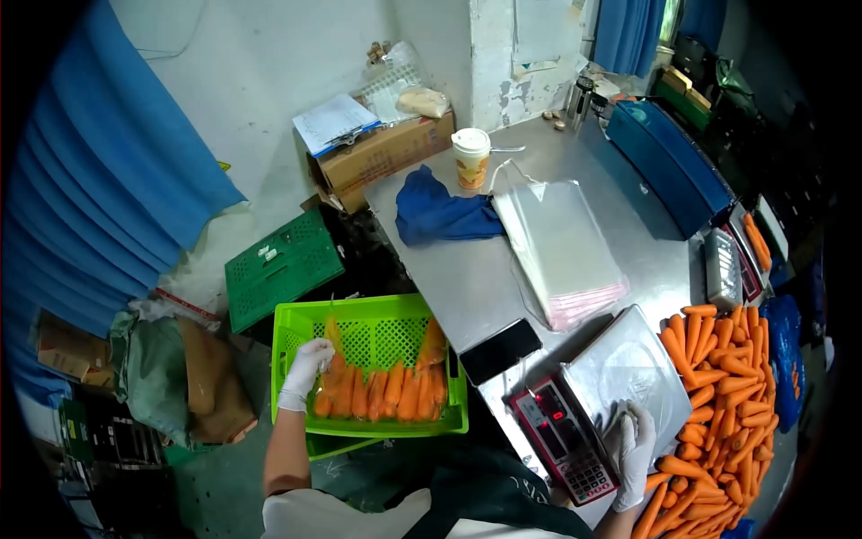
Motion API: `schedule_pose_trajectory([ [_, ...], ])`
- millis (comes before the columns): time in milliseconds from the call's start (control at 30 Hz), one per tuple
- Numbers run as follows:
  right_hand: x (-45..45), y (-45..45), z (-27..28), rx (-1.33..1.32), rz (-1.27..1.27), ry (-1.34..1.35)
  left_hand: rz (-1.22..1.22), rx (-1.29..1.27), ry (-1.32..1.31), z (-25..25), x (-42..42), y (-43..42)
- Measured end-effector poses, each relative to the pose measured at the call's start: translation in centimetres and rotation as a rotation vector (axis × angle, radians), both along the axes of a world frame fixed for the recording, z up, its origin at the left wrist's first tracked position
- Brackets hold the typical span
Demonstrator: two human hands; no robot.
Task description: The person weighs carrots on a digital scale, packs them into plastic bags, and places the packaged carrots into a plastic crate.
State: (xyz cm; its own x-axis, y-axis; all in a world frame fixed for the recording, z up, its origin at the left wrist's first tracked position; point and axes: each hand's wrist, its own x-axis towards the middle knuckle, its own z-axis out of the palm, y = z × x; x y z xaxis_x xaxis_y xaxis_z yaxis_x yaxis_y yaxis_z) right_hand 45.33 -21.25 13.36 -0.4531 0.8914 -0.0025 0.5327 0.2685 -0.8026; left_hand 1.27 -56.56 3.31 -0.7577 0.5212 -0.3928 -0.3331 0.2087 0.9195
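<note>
My left hand [309, 368], in a white glove, is inside the left end of a lime-green crate [371, 312]. Its fingers are closed at the side of a clear bag of carrots [335, 370]; the fingertips show only in part. More bagged carrots [395, 393] stand in a row along the crate's near side. On the right, my gloved right hand [637, 446] holds nothing and lies at the near edge of the weighing scale's metal pan [642, 368], fingers apart. Red digits glow on the scale's display panel [561, 436] beside it.
Loose carrots [723, 395] are heaped right of the scale. A black phone [500, 350], a stack of clear plastic bags [570, 242], a blue cloth [440, 208] and a lidded cup [470, 159] lie on the metal table [449, 292]. A dark-green crate [283, 269] stands beyond the lime-green one.
</note>
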Motion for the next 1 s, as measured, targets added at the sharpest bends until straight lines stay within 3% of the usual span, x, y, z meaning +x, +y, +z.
schedule_pose_trajectory([
  [67, -0.8, -0.2, 0.6, 0.162, 0.057, -0.205, 0.049, 0.017, -0.059, -3.6, -1.6, 0.1],
  [267, -1.4, -1.7, -0.3, 0.2, 0.056, -0.405, 0.037, -0.024, -0.268, -15.8, -3.5, 4.2],
  [333, -1.5, -2.1, -1.0, 0.348, 0.058, -0.573, -0.019, -0.07, -0.263, -20.0, -3.6, 7.3],
  [367, -1.8, -2.4, -0.8, 0.267, 0.028, -0.63, 0.051, -0.116, -0.195, -22.1, -3.1, 9.1],
  [467, -2.1, -2.5, -1.4, 0.264, -0.043, -0.649, 0.073, -0.142, 0.024, -28.2, -0.9, 13.8],
  [533, -1.8, -2.2, -1.9, 0.245, -0.066, -0.644, -0.035, -0.221, -0.133, -28.8, 0.5, 16.2],
  [600, -1.4, -1.5, -2.2, 0.233, -0.096, -0.629, 0.036, -0.204, -0.251, -35.9, 0.6, 16.6],
  [667, -1.1, -0.6, -2.3, 0.249, -0.055, -0.581, 0.192, 0.082, -0.66, -30.3, -0.9, 15.7],
  [700, -1.0, 0.0, -2.3, 0.249, -0.036, -0.583, 0.095, 0.017, -0.598, -30.7, -2.7, 14.6],
  [733, -0.7, 0.7, -2.5, 0.242, -0.033, -0.584, 0.207, -0.234, -0.453, -24.1, -2.3, 16.4],
  [800, 0.2, 2.3, -3.0, 0.341, 0.074, -0.603, 0.24, -0.224, -0.188, -23.5, -3.8, 15.1],
  [833, 0.2, 3.0, -2.9, 0.323, 0.082, -0.585, 0.25, -0.228, -0.186, -23.1, -4.0, 14.6],
  [900, 0.3, 4.3, -3.0, 0.372, 0.128, -0.602, -0.088, -0.227, 0.176, -22.4, -4.3, 13.6],
  [933, 0.2, 4.9, -3.0, 0.396, 0.154, -0.614, -0.084, -0.229, 0.178, -22.5, -3.9, 13.4],
  [1000, -0.1, 6.0, -2.7, 0.383, 0.167, -0.594, -0.324, -0.36, 0.365, -23.0, -1.8, 13.6],
])
